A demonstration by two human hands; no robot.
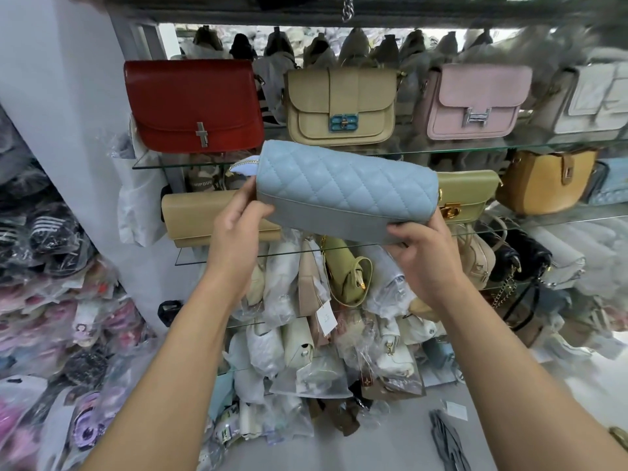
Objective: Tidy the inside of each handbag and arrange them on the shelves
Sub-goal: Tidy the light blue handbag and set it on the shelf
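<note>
A light blue quilted handbag [343, 185] hangs in the air in front of the glass shelves, tilted down to the right. My left hand [239, 220] grips its left end, thumb on the bottom edge. My right hand [424, 248] grips its lower right corner from below. On the upper glass shelf [441, 151] stand a red flap bag [193, 105], a beige bag [341, 107] with a blue clasp, a pink bag [475, 102] and a white bag [591, 98]. On the middle shelf sit a tan clutch [190, 215], an olive green bag [467, 193] and a mustard bag [547, 180].
Many bags wrapped in clear plastic [306, 334] fill the lower shelves and the floor pile. Packaged goods [51, 300] are stacked at the left beside a white wall post [68, 113]. A black quilted bag [523, 260] lies at the right. Grey floor [390, 447] shows below.
</note>
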